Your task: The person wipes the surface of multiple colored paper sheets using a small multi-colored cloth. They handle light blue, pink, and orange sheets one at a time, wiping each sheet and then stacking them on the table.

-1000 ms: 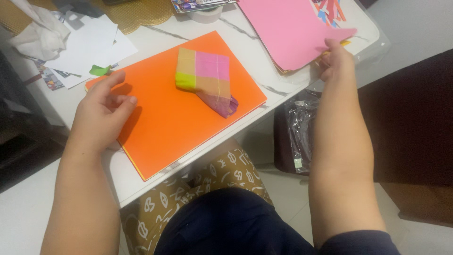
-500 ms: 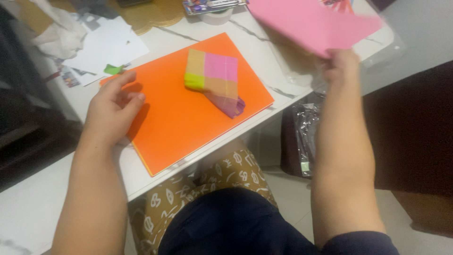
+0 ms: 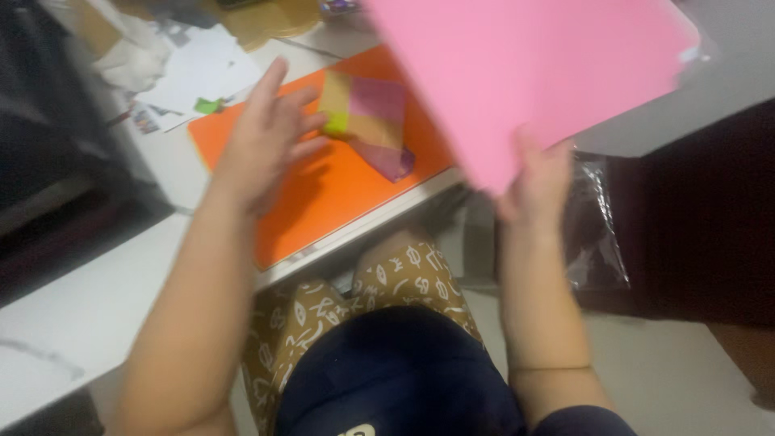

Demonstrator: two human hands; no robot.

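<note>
Right hand (image 3: 534,184) grips a pink sheet (image 3: 525,69); left hand (image 3: 266,133) hovers spread open beside the checked packet (image 3: 363,117).

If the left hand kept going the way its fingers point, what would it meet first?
Probably the folded checked cloth on the orange sheet: the left hand hovers beside it, fingers aimed up-right. Blur leaves height unclear.

Soft, even indoor light here, no glare to speak of. Motion blur smears the whole frame: the left hand (image 3: 262,133) is streaky at the fingertips, the pink sheet (image 3: 525,73) has fuzzy edges. A faint shadow sits under that hand on the orange sheet (image 3: 339,190). Left edge falls dark; the far clutter is mush.
</note>
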